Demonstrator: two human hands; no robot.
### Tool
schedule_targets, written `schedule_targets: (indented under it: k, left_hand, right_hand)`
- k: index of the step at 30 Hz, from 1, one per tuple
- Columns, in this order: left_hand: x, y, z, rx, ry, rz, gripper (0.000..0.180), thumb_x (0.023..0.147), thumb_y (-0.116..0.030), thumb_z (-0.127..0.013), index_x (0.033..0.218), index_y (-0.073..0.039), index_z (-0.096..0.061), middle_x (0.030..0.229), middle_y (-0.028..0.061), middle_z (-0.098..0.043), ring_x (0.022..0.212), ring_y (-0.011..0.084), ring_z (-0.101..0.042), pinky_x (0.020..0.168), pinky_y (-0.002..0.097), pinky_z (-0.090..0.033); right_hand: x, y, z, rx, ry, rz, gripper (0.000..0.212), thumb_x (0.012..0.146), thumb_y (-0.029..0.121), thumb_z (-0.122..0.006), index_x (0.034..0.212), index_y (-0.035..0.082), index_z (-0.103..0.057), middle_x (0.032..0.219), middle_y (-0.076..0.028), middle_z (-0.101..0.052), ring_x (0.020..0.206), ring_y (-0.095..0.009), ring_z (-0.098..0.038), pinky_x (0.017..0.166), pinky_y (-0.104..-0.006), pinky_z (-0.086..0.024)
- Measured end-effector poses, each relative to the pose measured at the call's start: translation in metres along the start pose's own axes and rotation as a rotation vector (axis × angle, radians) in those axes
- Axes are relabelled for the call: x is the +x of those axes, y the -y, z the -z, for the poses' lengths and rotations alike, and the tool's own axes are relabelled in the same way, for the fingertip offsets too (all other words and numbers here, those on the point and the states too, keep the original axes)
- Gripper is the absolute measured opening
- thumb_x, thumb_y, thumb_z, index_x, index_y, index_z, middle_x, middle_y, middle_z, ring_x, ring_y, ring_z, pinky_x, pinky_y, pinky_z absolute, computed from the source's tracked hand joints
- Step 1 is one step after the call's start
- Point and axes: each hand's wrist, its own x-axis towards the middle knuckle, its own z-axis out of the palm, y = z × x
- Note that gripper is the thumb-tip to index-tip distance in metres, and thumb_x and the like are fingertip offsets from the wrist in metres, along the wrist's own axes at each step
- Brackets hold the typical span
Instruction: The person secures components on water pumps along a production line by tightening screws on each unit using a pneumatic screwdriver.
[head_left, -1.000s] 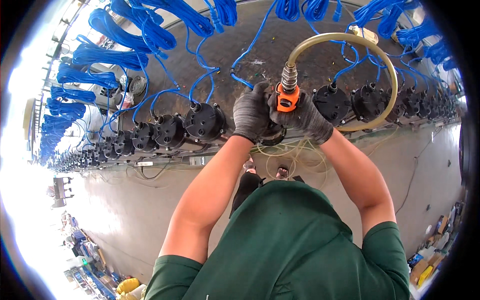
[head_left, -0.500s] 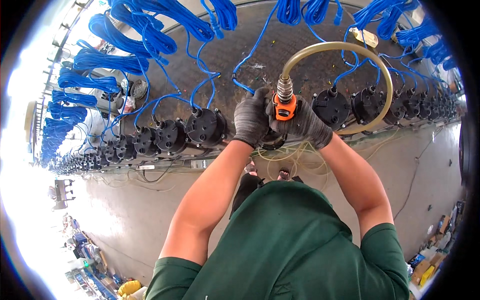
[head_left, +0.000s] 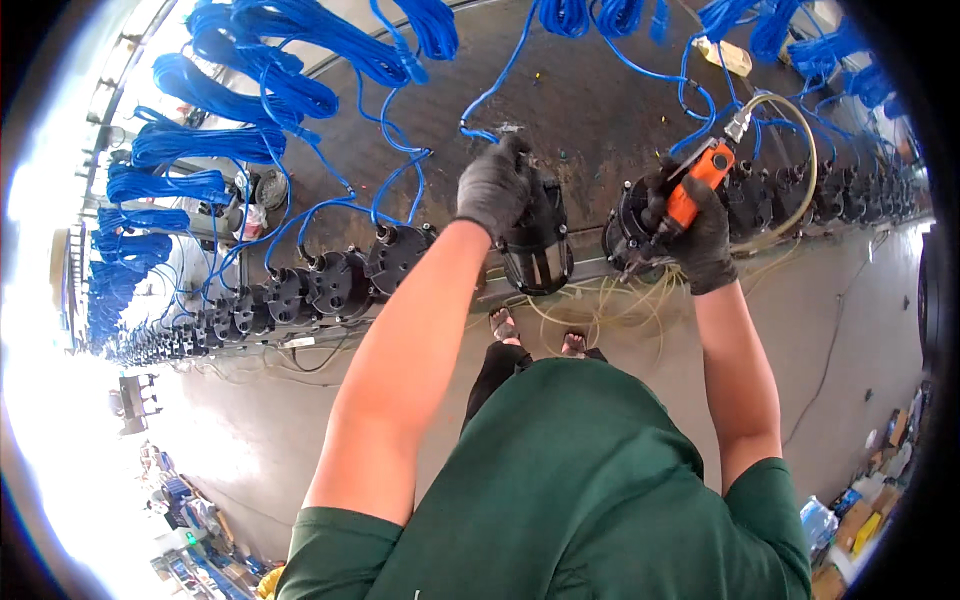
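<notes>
My left hand (head_left: 494,188), in a grey knit glove, is closed on the cable end of a black cylindrical unit (head_left: 538,245). That unit is tipped so that its dark, glossy side wall shows, and a blue cable runs from it. In my right hand (head_left: 706,240), also gloved, is an orange air-powered driver (head_left: 700,180) with a metal hose coupling. Its tip points down and left, close to another black unit (head_left: 628,225) with bolts around its round lid. Whether the tip touches that lid is hidden by my fingers.
A long row of similar black units (head_left: 340,282) lines the bench edge (head_left: 590,270) on both sides. Bundled blue cables (head_left: 270,90) hang along the far side. A pale hose (head_left: 808,150) curves from the driver; thin tubes (head_left: 600,310) dangle below. A cream bottle (head_left: 724,56) lies behind.
My hands have separated. The right one has carried the driver rightward to the neighbouring unit, turning it. The left has stayed near the middle unit, which is now tipped.
</notes>
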Motion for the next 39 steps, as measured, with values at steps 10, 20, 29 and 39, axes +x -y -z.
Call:
schedule_targets:
  k: [10,20,29,39]
  left_hand:
    - [0.101,0.069,-0.002,0.066,0.059,-0.083,0.027,0.097,-0.024,-0.061,0.115,-0.006,-0.069,0.102,0.0136,-0.074,0.089,0.0233,-0.069,0.08,0.0375,-0.054]
    - [0.157,0.169,-0.021,-0.252,0.115,0.175,0.024,0.09,-0.018,-0.068,0.11,-0.006,-0.073,0.095,0.005,-0.072,0.084,0.0185,-0.065,0.076,0.0342,-0.053]
    - [0.145,0.166,-0.012,-0.167,0.092,0.258,0.026,0.091,-0.026,-0.065,0.111,-0.01,-0.072,0.103,0.0126,-0.074,0.096,0.0266,-0.069,0.085,0.0393,-0.053]
    - [0.066,0.046,-0.013,0.087,-0.167,0.102,0.024,0.091,-0.024,-0.059,0.11,-0.013,-0.07,0.106,0.021,-0.073,0.101,0.0415,-0.068,0.088,0.049,-0.054]
  right_hand:
    - [0.016,0.0,0.021,0.364,0.195,-0.07,0.028,0.092,0.025,-0.069,0.112,0.005,-0.064,0.105,-0.014,-0.07,0.088,-0.027,-0.071,0.072,-0.0412,-0.061]
    - [0.014,-0.003,0.03,0.243,0.083,-0.015,0.034,0.09,0.022,-0.071,0.117,0.003,-0.062,0.106,-0.013,-0.07,0.087,-0.025,-0.072,0.073,-0.0402,-0.063]
    - [0.013,-0.002,0.018,0.283,0.043,-0.002,0.034,0.088,0.017,-0.073,0.116,0.003,-0.057,0.105,-0.015,-0.07,0.087,-0.03,-0.073,0.076,-0.0476,-0.064]
    - [0.014,-0.003,0.014,0.225,0.197,-0.007,0.039,0.09,0.023,-0.07,0.122,0.003,-0.06,0.104,-0.015,-0.069,0.09,-0.028,-0.071,0.077,-0.0411,-0.063]
